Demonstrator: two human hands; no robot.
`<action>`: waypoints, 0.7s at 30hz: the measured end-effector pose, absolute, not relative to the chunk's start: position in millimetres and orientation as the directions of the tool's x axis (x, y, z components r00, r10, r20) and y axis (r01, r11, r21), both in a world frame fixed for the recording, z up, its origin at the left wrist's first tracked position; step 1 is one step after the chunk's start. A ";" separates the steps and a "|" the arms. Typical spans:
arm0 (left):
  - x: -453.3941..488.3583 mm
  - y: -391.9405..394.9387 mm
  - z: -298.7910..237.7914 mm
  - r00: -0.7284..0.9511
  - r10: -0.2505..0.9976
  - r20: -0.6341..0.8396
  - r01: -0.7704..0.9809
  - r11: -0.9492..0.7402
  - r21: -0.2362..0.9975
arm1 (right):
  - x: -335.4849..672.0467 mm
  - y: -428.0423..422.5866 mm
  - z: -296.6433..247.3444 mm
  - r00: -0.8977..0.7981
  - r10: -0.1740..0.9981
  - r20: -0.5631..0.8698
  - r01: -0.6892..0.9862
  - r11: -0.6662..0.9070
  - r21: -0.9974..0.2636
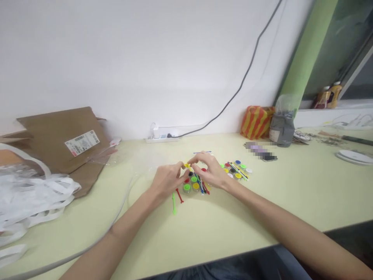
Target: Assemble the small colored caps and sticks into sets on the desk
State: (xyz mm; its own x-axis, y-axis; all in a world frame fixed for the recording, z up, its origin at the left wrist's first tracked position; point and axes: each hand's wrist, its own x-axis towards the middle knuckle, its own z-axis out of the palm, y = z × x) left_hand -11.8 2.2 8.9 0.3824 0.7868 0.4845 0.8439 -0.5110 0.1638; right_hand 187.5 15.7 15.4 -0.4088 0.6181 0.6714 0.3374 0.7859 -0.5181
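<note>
My left hand (167,179) and my right hand (210,172) meet over the middle of a pale yellow-green table (262,206). Both pinch a small yellow piece (187,166) between their fingertips. Just under the hands lies a cluster of small round coloured caps (190,186), green, yellow, red and black, with several thin coloured sticks across them. A green stick (174,203) and a red stick (179,195) lie on the table below my left hand. More coloured caps and sticks (237,170) sit to the right of my right hand.
Brown cardboard packaging (62,142) and a heap of white strips (26,202) fill the left side. A white power strip (161,135) with a grey cable sits at the wall. An orange striped bag (256,121), a grey pouch (282,126) and a phone (264,152) stand back right.
</note>
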 end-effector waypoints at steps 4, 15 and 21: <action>-13.6 3.3 8.7 0.414 0.764 0.495 0.837 -0.533 0.122 | 183.4 19.3 12.0 -0.349 0.704 0.618 0.316 0.710 -0.630; -18.0 5.5 6.8 0.412 0.774 0.480 0.850 -0.516 0.103 | 179.8 31.0 1.4 -0.334 0.847 0.413 0.188 0.489 -0.852; -19.1 6.7 7.1 0.395 0.777 0.491 0.869 -0.490 0.076 | 194.7 39.9 13.0 -0.083 0.764 0.640 0.350 0.624 -0.699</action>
State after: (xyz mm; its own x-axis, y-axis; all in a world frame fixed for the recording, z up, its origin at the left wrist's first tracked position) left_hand -19.1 6.7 7.1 0.3949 0.7767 0.4907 0.8686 -0.4897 0.0759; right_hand 194.7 39.9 13.0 -0.0831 0.7636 0.6403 0.3495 0.6240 -0.6989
